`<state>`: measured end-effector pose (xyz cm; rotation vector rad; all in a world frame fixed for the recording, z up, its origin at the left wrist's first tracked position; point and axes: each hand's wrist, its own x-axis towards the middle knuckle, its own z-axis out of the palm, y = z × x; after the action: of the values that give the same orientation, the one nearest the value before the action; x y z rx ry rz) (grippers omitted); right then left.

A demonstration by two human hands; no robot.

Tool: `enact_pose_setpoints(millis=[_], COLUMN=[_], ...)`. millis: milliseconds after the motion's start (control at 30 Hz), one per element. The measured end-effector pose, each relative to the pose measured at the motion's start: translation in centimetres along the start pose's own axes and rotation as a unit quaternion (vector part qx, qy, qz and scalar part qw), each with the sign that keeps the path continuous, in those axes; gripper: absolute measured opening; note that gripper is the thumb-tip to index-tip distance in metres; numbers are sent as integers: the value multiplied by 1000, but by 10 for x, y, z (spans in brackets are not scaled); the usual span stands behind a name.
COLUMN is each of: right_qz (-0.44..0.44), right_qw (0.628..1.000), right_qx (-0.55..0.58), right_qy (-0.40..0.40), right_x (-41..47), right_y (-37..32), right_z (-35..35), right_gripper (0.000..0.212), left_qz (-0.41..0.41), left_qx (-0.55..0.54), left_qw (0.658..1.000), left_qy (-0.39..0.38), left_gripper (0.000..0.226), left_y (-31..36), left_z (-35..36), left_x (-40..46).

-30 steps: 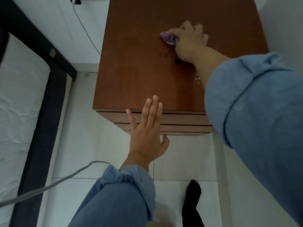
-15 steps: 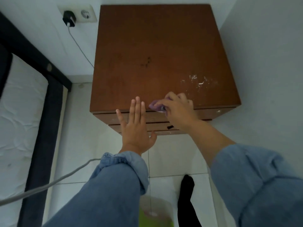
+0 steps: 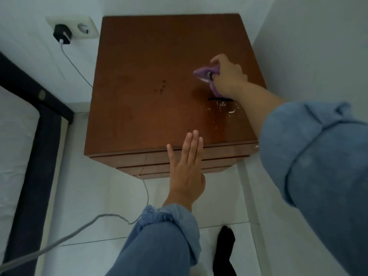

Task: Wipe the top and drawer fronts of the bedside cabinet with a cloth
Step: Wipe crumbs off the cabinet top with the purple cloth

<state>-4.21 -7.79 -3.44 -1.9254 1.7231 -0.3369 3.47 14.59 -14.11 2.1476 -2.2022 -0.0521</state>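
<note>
Right hand (image 3: pixel 229 78) grips bunched purple cloth (image 3: pixel 205 73) on the right part of the brown bedside cabinet (image 3: pixel 149 96) top, beside whitish flecks (image 3: pixel 225 109). Left hand (image 3: pixel 186 170) open flat, fingers together, over the cabinet's front edge and drawer fronts (image 3: pixel 139 160); contact unclear.

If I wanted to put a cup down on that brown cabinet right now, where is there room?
The left and back of the brown wooden cabinet top lie bare, bordered by the wall with the white socket and some small dark marks. The right side is crowded: the right hand with the purple cloth, whitish specks, and the left hand at the front edge.
</note>
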Motion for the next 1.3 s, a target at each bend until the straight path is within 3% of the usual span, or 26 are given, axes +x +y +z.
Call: enact_pose_setpoints(millis=[133, 300, 667, 800, 867, 967, 1100, 1233, 1300], right_qz=[-47, -82, -77, -51, -38, -12, -23, -41, -42], right_qw=[996, 984, 990, 988, 993, 999, 999, 999, 998], right_qx=[-78, -160, -110, -83, -49, 2, 32, -24, -54], right_qy=[-1, -24, -44, -119, -100, -45, -1, 14, -18], right_x=[32, 26, -125, -160, -164, -124, -41, 17, 34], right_y=[-5, 8, 58, 72, 80, 82, 67, 47, 49], right_z=[17, 35, 39, 26, 14, -8, -31, -36, -25], right_gripper=[40, 48, 40, 34, 37, 40, 46, 44, 37], left_qz=[3, -4, -10, -23, 7, 32, 2, -6, -8], left_qx=[-8, -3, 17, 6, 2, -13, -33, -41, -39], left_qw=[999, 1000, 992, 991, 993, 994, 995, 998, 999], left_qy=[31, 6, -128, -130, -119, -101, -93, -38, -15], left_gripper=[108, 110, 116, 108, 103, 96, 99, 108, 109], left_y=[-2, -2, 1, 11, 24, 45, 58, 61, 61], left_z=[15, 14, -24, -42, -45, -41, -21, -6, 3], left_x=[4, 6, 3, 2, 4, 11, 18, 19, 21])
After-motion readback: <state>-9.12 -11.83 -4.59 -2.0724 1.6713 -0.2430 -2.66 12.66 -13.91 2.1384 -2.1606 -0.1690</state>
